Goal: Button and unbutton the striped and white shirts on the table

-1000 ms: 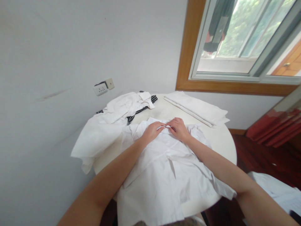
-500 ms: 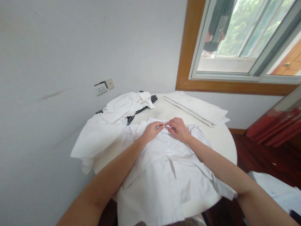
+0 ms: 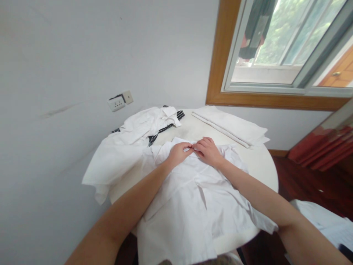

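Observation:
A white shirt (image 3: 182,206) lies spread over the round table, its lower end hanging past the near edge. Around the collar area at its far end, my left hand (image 3: 178,152) pinches the cloth between thumb and fingers. My right hand (image 3: 208,151) is closed on the same spot from the other side, fingertips meeting those of the left. Whatever small part of the shirt sits between the fingertips is hidden. A slit-like opening shows in the cloth below the hands.
The cream table (image 3: 266,173) also bears a rumpled white garment (image 3: 132,136) with black striped cloth (image 3: 165,129) at left. A folded white cloth (image 3: 228,125) lies at the back right. Beyond are a wall socket (image 3: 117,104), a window frame (image 3: 264,101) and a red curtain (image 3: 325,147).
The fingertips have drawn closer together, and the right fingers have come down over the pinched spot. The shirt and the other cloths lie as before.

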Motion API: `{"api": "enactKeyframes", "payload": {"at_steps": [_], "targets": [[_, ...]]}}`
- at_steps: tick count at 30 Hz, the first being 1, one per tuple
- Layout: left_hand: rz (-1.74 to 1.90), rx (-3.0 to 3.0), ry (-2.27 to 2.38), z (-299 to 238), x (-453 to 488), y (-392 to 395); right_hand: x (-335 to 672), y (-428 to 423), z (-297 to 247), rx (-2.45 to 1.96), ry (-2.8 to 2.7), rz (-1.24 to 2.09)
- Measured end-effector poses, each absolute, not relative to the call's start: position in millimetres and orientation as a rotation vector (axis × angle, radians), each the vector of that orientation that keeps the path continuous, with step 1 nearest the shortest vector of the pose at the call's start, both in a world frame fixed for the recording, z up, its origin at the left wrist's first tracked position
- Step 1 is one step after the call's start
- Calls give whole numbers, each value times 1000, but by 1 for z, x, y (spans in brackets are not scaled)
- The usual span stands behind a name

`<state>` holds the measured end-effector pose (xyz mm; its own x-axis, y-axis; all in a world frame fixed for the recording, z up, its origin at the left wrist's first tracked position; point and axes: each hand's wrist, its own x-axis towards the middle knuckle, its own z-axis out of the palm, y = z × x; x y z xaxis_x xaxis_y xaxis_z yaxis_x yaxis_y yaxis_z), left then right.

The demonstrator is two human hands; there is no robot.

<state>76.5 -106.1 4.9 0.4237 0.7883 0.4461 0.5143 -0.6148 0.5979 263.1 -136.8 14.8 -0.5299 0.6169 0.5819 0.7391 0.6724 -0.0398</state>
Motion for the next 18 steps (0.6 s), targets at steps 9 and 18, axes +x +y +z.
{"api": "enactKeyframes", "payload": {"at_steps": [9,18], "targets": [[941,2376,1044,3,73,-101,262,-136,12,-1067,-2311,-288],[859,2351,950,7,67,-97,261,-134,11,-1075,-2304,-238]]}}
